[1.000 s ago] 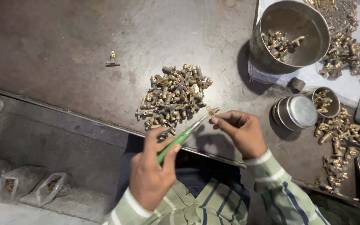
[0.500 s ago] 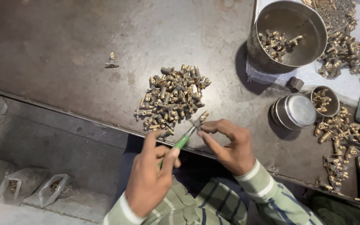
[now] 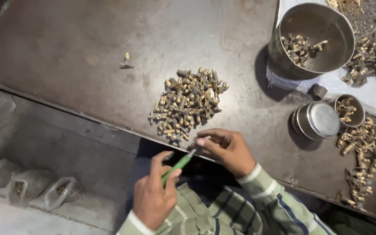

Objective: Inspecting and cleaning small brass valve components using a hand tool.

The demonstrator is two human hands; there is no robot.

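**Green-handled tool meeting a small brass part at the table edge**

The left hand [image 3: 153,200] is gripping a green-handled tool [image 3: 177,167], fingers pressed around the handle and thumb lying along it, with the tool pointing toward two o'clock. Its metal tip is reaching the fingertips of the right hand [image 3: 227,148], which is sitting at two o'clock from the left hand, just over the near edge of the dark metal table [image 3: 88,52]. The right hand's thumb and fingers are pinching together on a small brass part [image 3: 205,139]; most of the part is hidden by the fingers, so only a sliver is showing at the tool's tip.

At twelve o'clock from the hands, near the right fingertips, a heap of brass fittings [image 3: 188,102] is lying on the table. A single brass fitting [image 3: 126,62] is standing well apart at ten o'clock from the heap. At two o'clock, a large steel bowl [image 3: 323,56] is holding a few fittings. At three o'clock from the heap, a closed round steel tin [image 3: 318,121] is sitting just beside a small steel cup [image 3: 349,109] with fittings inside. More loose fittings [image 3: 366,148] are spreading along the right side. Both sleeves are striped green.
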